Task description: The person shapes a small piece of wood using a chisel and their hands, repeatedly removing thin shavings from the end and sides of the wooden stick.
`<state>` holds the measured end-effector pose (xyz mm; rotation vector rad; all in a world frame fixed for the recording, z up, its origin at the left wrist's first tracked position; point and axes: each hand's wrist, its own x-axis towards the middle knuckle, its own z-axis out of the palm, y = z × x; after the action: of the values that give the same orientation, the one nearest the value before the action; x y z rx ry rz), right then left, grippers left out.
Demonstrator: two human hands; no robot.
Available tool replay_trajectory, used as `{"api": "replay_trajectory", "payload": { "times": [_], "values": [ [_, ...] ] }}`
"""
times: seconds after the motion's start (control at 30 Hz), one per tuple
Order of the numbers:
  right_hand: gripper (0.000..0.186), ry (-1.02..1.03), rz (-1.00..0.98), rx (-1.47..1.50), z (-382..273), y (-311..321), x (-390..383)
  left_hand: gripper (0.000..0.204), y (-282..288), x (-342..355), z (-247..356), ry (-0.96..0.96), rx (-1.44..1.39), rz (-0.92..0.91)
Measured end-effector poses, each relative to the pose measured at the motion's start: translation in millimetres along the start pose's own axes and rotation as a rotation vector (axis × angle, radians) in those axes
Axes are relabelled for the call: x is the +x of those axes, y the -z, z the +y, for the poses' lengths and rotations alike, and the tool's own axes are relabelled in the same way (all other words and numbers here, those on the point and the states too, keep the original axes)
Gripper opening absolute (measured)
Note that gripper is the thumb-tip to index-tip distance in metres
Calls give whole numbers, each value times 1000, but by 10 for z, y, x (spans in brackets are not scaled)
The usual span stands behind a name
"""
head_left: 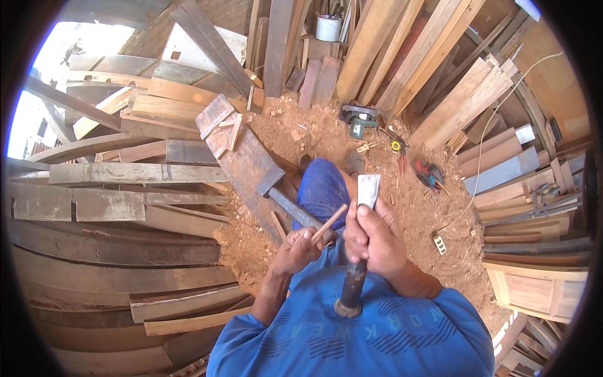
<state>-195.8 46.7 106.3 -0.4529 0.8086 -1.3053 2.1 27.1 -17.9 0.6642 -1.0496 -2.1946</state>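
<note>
My left hand (296, 251) is closed around a thin wooden stick (331, 223), which slants up to the right. In my right hand (381, 244) is a wide chisel. Its flat metal blade (369, 190) points away from me, and the dark handle (353, 284) runs back against my blue shirt. The stick's tip comes close to the right hand's fingers. A hammer with a heavy head (271, 181) lies across a worn plank (251, 164) and my blue-clad leg; its handle (296, 210) reaches toward my left hand.
Stacked boards (125, 207) crowd the left side; upright planks (370, 53) lean at the back. On the sawdust-covered floor lie a green power tool (357, 127), a yellow tape measure (396, 146), a red-and-black tool (429, 176) and a corded socket strip (439, 245).
</note>
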Motion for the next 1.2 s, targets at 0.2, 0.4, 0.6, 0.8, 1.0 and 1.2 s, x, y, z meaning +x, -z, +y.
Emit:
{"api": "replay_trajectory", "payload": {
  "times": [0.2, 0.4, 0.6, 0.8, 1.0, 1.2],
  "values": [
    [14, 88, 26, -425, 22, 208, 336, 48, -39, 96, 19, 41, -367, -65],
    [13, 156, 86, -510, 129, 325, 459, 38, -175, 235, 74, -39, -245, -118],
    [17, 89, 152, -22, 159, 245, 420, 24, -204, 397, 147, -201, 245, 85],
    [17, -255, -102, 190, 301, 10, 229, 25, -93, 473, 244, -381, 633, 246],
    [18, -193, -86, 94, 285, -75, 101, 25, -133, 332, 281, -414, 706, 181],
    [18, -44, -25, 148, 21, 7, -45, 28, -118, 59, 154, -284, 595, 104]
  ]
}}
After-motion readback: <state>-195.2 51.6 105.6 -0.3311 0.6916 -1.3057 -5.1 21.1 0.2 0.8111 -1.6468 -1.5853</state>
